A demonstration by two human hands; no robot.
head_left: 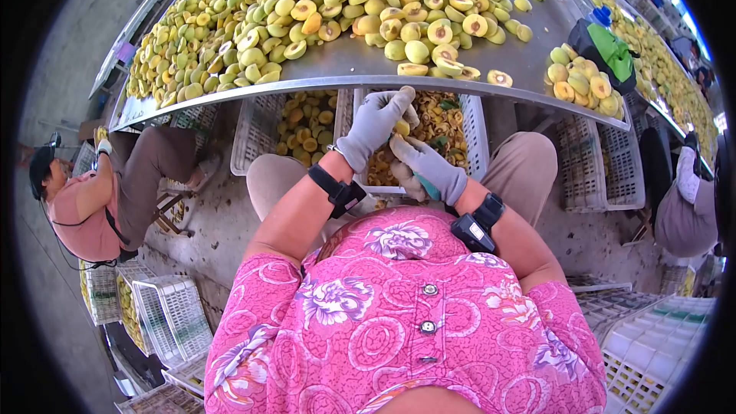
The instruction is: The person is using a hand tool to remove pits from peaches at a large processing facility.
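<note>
My left hand (376, 124), in a pale grey glove, is closed with its fingers bent round a small yellow piece of stone fruit (402, 129). My right hand (428, 167), gloved too, pinches at the same piece from below and to the right. Both hands meet just in front of the metal table's near edge, above a white crate (477, 138) of brownish-yellow fruit scraps (450, 126). Gloved fingers cover most of the held piece, so any small tool there cannot be made out. Halved yellow-green fruit (337, 0) is heaped on the table beyond.
The metal table (330, 61) has a raised front lip. Under it, a second crate (257, 134) holds fruit halves. A small fruit pile (583, 84) lies right, beside a green and dark bag (609, 50). Co-workers sit left (92, 199) and right (686, 199). Crates (172, 318) stand behind.
</note>
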